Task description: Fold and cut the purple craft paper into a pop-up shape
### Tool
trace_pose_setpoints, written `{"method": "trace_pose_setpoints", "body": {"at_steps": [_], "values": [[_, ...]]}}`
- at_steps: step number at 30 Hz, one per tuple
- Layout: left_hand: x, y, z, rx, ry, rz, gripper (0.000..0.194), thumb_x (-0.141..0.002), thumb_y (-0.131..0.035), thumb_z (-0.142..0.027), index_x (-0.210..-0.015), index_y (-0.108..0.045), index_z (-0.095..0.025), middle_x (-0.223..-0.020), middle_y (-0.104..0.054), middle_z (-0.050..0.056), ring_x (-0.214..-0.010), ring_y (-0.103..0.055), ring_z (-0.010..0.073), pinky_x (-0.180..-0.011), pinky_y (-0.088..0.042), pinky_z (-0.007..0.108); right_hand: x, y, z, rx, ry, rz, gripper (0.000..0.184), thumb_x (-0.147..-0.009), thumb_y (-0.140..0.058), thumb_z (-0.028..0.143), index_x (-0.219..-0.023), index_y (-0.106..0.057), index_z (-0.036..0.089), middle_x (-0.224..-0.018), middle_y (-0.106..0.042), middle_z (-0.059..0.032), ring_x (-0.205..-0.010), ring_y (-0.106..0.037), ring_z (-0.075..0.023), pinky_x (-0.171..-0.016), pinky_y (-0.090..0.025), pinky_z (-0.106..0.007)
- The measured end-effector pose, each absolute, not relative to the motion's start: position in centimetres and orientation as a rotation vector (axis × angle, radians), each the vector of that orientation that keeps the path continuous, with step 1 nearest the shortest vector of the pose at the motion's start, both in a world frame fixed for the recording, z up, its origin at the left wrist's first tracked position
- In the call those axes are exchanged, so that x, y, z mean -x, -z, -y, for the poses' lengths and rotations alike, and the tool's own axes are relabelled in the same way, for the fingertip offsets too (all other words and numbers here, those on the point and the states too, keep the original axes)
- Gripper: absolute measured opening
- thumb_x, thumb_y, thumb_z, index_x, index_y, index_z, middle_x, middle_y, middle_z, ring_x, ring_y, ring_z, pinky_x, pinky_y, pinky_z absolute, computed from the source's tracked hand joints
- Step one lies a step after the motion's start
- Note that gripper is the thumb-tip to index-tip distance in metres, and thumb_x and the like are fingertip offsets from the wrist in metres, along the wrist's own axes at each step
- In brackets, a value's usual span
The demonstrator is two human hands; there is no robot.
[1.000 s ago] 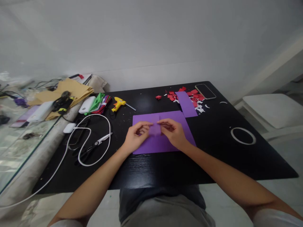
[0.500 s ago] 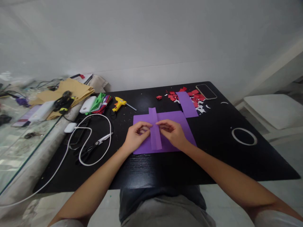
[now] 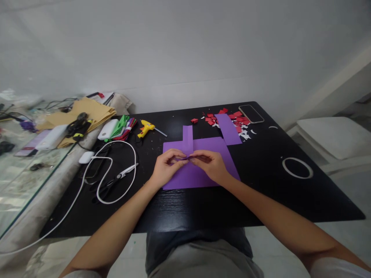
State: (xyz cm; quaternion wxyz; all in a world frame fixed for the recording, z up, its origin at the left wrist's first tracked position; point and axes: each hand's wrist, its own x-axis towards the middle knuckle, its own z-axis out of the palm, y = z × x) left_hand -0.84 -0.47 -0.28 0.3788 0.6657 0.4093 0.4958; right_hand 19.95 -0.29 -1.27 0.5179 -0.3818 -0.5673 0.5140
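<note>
A folded strip of purple paper (image 3: pixel 188 139) is pinched at its near end between my two hands. My left hand (image 3: pixel 168 165) grips that end from the left, thumb and fingertips closed. From the right, my right hand (image 3: pixel 211 164) closes on the same end, and the fingertips of both hands nearly meet. The strip's far part points away from me, with lengthwise creases. Beneath the hands a larger purple sheet (image 3: pixel 199 179) lies flat on the black table (image 3: pixel 261 185). My fingers partly hide the strip's near edge.
Another purple strip (image 3: pixel 228 129) lies beside red paper scraps (image 3: pixel 237 117) and a phone (image 3: pixel 251 114). Leftward are a yellow glue gun (image 3: pixel 146 128), scissors (image 3: pixel 124 172), a white cable (image 3: pixel 135 170) and bundled coloured strips (image 3: pixel 123 127). A white ring (image 3: pixel 298 168) is at right.
The strip, which reached toward me past my fingers, now ends at my fingertips and sits a little farther away. Its near part is folded up or slid away; my fingertips have come together.
</note>
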Motion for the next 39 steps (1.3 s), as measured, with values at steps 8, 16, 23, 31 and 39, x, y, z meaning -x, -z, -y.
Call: {"method": "trace_pose_setpoints", "body": {"at_steps": [8, 16, 23, 31, 39], "values": [[0.57, 0.27, 0.59, -1.706, -1.276, -1.117, 0.022, -0.085, -0.084, -0.036, -0.076, -0.075, -0.019, -0.072, -0.070, 0.000, -0.062, -0.061, 0.0117, -0.060, -0.048, 0.024, -19.80, 1.18, 0.52, 0.960, -1.241, 1.337, 0.026, -0.075, -0.089, 0.042, -0.091, -0.079, 0.023, -0.090, -0.083, -0.0044, -0.084, -0.080, -0.0220, -0.087, -0.067, -0.041], [0.50, 0.21, 0.65, -1.713, -1.266, -1.082, 0.016, -0.081, -0.085, -0.031, -0.091, -0.080, -0.020, -0.096, -0.078, 0.005, -0.082, -0.073, 0.0170, -0.076, -0.060, 0.029, -20.01, 1.41, 0.20, 0.915, -1.267, 1.349, 0.034, -0.076, -0.089, 0.037, -0.104, -0.075, 0.025, -0.101, -0.083, -0.0054, -0.099, -0.080, -0.0227, -0.098, -0.065, -0.043], [0.72, 0.38, 0.44, -1.771, -1.256, -1.035, 0.012, -0.084, -0.077, -0.020, -0.095, -0.082, -0.020, -0.100, -0.078, 0.006, -0.080, -0.072, 0.0149, -0.073, -0.058, 0.027, -20.18, 1.48, 0.23, 0.907, -1.267, 1.364, 0.022, -0.084, -0.076, 0.027, -0.105, -0.074, 0.024, -0.099, -0.081, -0.0058, -0.095, -0.079, -0.0215, -0.088, -0.066, -0.039], [0.69, 0.22, 0.87, -1.830, -1.232, -1.029, 0.022, -0.091, -0.063, -0.015, -0.103, -0.081, -0.020, -0.098, -0.077, 0.007, -0.082, -0.072, 0.0159, -0.075, -0.057, 0.029, -20.19, 1.42, 0.19, 0.963, -1.215, 1.366, 0.030, -0.082, -0.082, 0.030, -0.110, -0.075, 0.025, -0.096, -0.080, -0.0040, -0.095, -0.078, -0.0210, -0.088, -0.065, -0.037], [0.39, 0.68, 0.65, -1.814, -1.282, -1.075, 0.027, -0.089, -0.080, -0.031, -0.114, -0.078, -0.019, -0.088, -0.077, 0.004, -0.076, -0.071, 0.0147, -0.076, -0.059, 0.028, -20.00, 1.90, 0.18, 0.976, -1.164, 1.396, 0.024, -0.080, -0.085, 0.033, -0.102, -0.081, 0.025, -0.096, -0.083, -0.0048, -0.092, -0.079, -0.0223, -0.093, -0.065, -0.042]]}}
